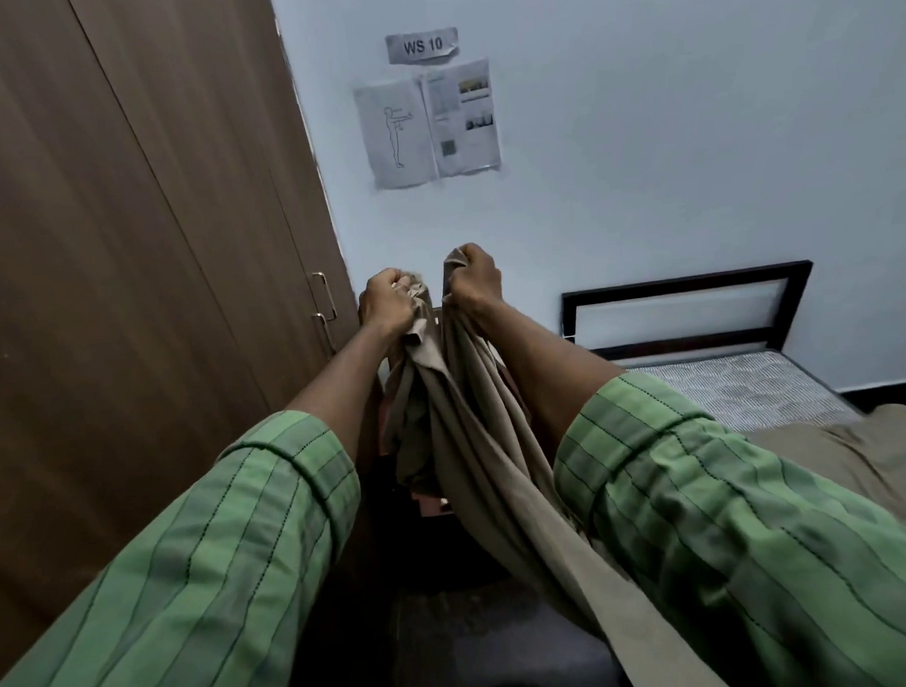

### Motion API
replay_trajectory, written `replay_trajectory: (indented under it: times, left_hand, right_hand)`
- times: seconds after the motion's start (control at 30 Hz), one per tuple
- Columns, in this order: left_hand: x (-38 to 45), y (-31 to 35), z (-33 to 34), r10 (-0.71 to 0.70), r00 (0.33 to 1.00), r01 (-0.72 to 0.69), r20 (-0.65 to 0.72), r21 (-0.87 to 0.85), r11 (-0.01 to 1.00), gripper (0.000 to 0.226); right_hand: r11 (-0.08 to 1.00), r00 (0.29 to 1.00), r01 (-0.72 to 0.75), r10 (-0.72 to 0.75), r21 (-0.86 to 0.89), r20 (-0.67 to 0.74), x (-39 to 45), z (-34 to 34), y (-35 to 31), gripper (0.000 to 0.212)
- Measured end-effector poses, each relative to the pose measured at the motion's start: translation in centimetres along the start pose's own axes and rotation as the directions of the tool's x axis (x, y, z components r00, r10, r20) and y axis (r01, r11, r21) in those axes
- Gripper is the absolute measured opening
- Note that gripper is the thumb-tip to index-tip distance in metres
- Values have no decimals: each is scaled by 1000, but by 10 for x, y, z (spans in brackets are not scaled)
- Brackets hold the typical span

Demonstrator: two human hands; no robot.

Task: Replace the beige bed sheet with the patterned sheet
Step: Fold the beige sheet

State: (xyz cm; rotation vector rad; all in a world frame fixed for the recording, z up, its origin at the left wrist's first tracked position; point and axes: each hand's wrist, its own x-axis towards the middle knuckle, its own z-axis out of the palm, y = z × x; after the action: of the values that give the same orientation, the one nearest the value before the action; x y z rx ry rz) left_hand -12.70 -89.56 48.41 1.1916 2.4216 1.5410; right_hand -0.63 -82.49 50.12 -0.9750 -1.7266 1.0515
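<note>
Bed [781, 383], mattress part bared at the headboard end; beige bed sheet [459, 420], long axis hanging from raised fists, tail trailing toward the bed; left hand [388, 302] and right hand [472, 278] each clenched on it, right hand nearer the bed.

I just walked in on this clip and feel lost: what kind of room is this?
Most likely a small bedroom, perhaps set up for recording. A bed with a dark headboard and bare mattress stands by the wall, a tall wooden wardrobe beside it, and a "WS 10" label is taped above.
</note>
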Motion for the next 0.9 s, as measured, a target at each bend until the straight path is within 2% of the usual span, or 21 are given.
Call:
replay_trajectory:
  times: [0.1,0.2,0.27,0.33,0.37,0.43,0.53,0.63,0.77,0.9]
  left_hand:
    - [1,-19,-2,-27,999,27,-24,-4,1000,32]
    - [0,-20,-2,-14,999,14,-36,-13,1000,24]
    - [1,-20,-5,-25,993,13,-114,-108,994,21]
    - [6,-25,-14,-74,974,36,-216,-177,984,21]
    - [10,-31,-15,-97,967,54,-234,-186,981,21]
    - [17,-40,-9,-122,977,89,-174,-184,979,23]
    - [20,-42,8,-136,987,117,-84,-205,972,24]
    - [28,-40,-12,-178,971,133,-159,-259,957,19]
    - [62,-45,-65,-210,913,141,-349,-212,967,32]
    - [78,-41,-81,-176,924,105,-338,-217,970,28]
  right_hand:
    - [999,998,-9,6,51,68,3,16,-1,22]
    - [994,986,98,-91,-41,138,-7,41,-9,17]
    - [992,993,116,-116,-44,2,-10,46,-13,22]
    - [998,996,50,-48,33,-70,0,43,-11,27]
    - [998,999,29,-27,55,-24,6,43,-8,27]
    - [998,990,51,-54,34,126,12,46,-3,23]
    - [994,977,61,-78,93,197,11,58,6,21]
    - [989,977,61,-87,134,197,15,67,-1,27]
    - [978,968,122,-155,172,199,15,83,-50,20]
    - [969,946,201,-231,146,228,3,111,-87,23]
